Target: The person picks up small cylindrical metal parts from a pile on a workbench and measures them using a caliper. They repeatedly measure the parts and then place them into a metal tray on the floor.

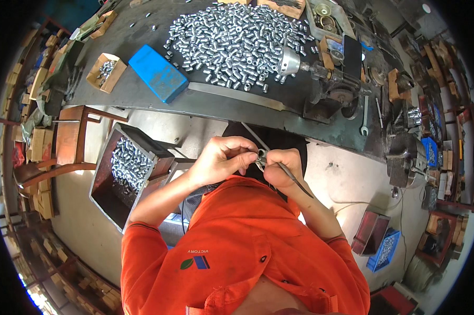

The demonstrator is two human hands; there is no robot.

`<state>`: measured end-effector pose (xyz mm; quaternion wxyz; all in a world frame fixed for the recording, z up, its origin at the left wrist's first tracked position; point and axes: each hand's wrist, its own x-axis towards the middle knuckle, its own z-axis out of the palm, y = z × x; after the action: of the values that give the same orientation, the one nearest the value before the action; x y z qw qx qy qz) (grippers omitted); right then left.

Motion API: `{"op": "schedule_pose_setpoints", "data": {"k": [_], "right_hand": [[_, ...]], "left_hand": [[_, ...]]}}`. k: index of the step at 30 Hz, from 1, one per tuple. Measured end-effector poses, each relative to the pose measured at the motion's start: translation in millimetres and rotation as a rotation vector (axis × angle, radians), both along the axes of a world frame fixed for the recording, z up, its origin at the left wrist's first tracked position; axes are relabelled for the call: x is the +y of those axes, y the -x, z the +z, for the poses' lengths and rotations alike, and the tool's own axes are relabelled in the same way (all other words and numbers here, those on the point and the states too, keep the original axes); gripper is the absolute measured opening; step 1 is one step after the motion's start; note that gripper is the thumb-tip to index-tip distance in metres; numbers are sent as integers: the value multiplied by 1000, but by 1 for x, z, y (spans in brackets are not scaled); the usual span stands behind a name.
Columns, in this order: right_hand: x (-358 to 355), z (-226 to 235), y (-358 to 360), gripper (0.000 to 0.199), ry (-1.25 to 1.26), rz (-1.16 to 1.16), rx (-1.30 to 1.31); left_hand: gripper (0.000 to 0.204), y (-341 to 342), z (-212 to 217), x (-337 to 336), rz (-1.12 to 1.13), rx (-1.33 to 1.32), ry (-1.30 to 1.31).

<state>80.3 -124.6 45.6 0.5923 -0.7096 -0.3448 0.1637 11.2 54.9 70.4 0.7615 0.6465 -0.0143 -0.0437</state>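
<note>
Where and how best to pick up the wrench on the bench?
Mid-shaft on the wrench, probably from above and over the near edge of the bench: it lies flat, forked end nearest that edge, shaft uncovered. A machine stands to its left and a thin rod to its right, so come down onto its long sides.

Bench inv., qty. by kind
L hand (227, 157) + R hand (285, 166), 2; thin rod (254, 136), 1; blue box (157, 73), 1; chuck (289, 61), 1; wood chair (69, 137), 1; piled sleeves (232, 44), too many to ct.
</note>
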Motion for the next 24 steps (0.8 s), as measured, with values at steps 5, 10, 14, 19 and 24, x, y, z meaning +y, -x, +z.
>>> {"op": "schedule_pose_setpoints", "data": {"k": [5, 10, 14, 19, 24], "right_hand": [[-2, -11, 2, 21, -46, -23, 133], [-1, -10, 2, 23, -66, -7, 126], [-15, -1, 0, 29, -111, -32, 99], [-15, 50, 9, 32, -300, 222, 36], [-11, 53, 15, 32, -235, 246, 31]], "left_hand": [[10, 1, 1, -4, -3, 54, 10], [11, 1, 4, -1, -4, 7, -27], [11, -8, 1, 21, 338, -234, -514], [15, -12, -12, 40, 514, -369, -887], [17, -10, -11, 37, 470, -368, -904]]}}
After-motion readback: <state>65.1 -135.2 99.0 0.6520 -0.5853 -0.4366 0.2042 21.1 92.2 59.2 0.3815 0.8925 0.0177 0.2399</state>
